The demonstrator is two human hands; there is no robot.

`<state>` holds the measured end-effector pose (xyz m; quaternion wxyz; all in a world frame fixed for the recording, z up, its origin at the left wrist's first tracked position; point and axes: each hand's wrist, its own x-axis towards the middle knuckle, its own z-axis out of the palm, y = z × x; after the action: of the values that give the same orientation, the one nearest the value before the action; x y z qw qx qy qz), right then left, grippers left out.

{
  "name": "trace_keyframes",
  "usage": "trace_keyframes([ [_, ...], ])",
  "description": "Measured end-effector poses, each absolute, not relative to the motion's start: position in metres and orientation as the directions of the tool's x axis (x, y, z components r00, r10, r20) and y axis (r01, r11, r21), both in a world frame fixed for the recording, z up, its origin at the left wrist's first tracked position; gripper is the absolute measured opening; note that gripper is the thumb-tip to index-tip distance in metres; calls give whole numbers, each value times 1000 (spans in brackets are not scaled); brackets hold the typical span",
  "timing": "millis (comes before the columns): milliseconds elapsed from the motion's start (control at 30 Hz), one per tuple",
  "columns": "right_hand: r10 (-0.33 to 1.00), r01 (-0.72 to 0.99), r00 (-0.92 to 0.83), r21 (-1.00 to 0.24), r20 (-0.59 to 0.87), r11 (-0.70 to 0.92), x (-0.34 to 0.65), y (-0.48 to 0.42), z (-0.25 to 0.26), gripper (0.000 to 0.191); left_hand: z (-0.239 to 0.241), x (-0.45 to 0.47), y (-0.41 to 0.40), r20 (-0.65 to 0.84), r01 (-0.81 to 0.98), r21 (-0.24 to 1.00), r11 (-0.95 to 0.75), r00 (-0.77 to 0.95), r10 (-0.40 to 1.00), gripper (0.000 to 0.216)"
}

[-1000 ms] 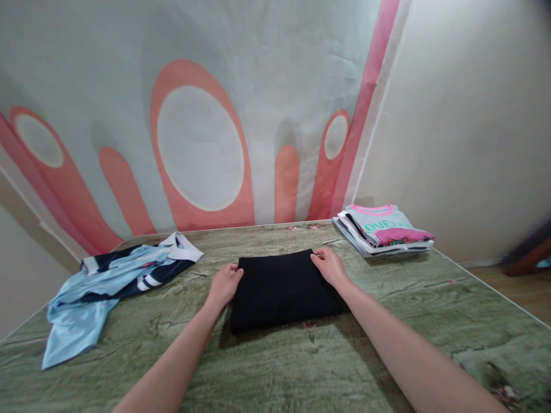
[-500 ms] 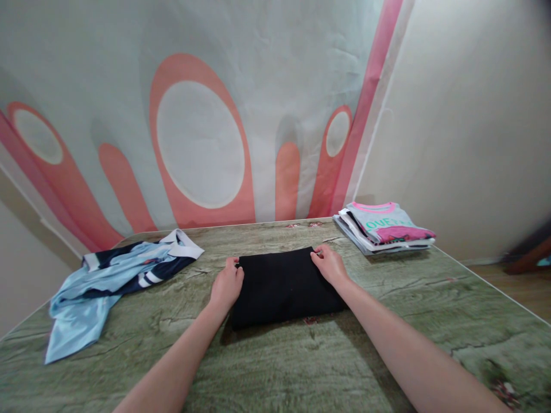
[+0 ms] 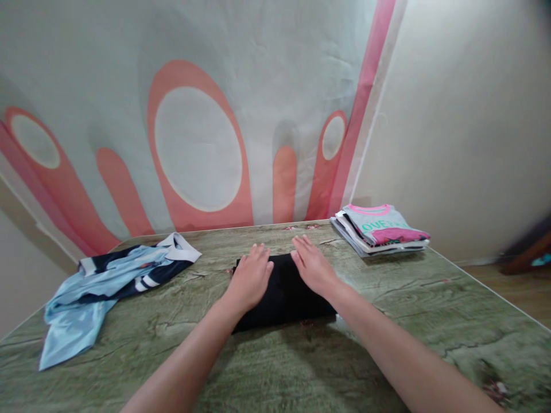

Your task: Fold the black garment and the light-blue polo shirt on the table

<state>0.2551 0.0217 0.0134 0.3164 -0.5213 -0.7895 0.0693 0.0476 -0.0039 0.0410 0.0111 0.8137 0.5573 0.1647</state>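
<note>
The black folded cloth [image 3: 284, 295] lies flat on the tabletop [image 3: 172, 350] straight ahead of the person, and what has just changed is how the hands meet it. Half a second ago each hand pinches one of its far corners; now both corners are released and the hands have come inward over its top. The left hand [image 3: 253, 278] covers the cloth's far left part, its fingers stretched out and close together, and the right hand [image 3: 313, 264] lies over the far right part in the same way, fingers straight, thumb pointing inward. Neither hand is clamped on anything, and in this view the fingertips reach a little past the cloth's far edge. Whether the palms press down or only skim the fabric, I cannot tell. The switch from pinching to flat hands suggests that placing the corners is over and that the work in hand is now smoothing the bundle. The cloth itself seems to keep its place and its compact shape. Left of it, well apart, a light blue and navy garment [image 3: 124, 275] lies loose and rumpled; beyond it to the right sits a stack of folded clothes [image 3: 379, 235], touched by neither hand.
</note>
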Motion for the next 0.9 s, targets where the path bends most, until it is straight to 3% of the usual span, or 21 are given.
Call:
trace_keyframes([
  [100,897,818,-346,-380,276,433,234,14,5,56,25,69,3,123,937,118,-329,315,941,53],
  [233,909,846,-383,-333,165,417,228,8,-10,56,2,71,6,76,954,107,-282,275,959,53],
  [600,937,903,-312,-258,159,344,221,-2,-22,59,-23,73,-5,127,972,31,-233,228,965,57],
  [900,941,907,-295,-262,166,330,220,-3,-25,58,-28,75,-7,153,979,54,-199,189,970,57],
])
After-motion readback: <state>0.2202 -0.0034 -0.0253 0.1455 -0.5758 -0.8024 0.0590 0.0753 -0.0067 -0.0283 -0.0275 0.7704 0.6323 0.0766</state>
